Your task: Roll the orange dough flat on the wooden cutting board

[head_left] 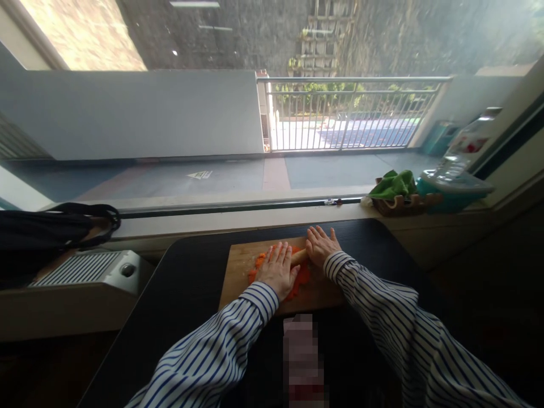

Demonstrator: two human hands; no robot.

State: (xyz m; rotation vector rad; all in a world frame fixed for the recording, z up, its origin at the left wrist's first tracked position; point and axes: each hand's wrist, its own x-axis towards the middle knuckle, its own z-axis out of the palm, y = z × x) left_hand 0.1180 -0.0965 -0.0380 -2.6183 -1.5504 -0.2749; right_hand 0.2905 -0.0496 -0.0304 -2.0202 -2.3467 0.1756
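The left hand (277, 274) and right hand (322, 248) (fingers outstretched, unclenched) rest on a rolling pin (300, 256) over orange dough (303, 277).

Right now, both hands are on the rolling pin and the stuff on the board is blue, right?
Not blue: the head view shows the stuff on the board is orange. The left hand and right hand are indeed on the rolling pin.

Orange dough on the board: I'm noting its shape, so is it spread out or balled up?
Spread: the orange dough lies flat and ragged-edged on the wooden board, beneath the rolling pin.
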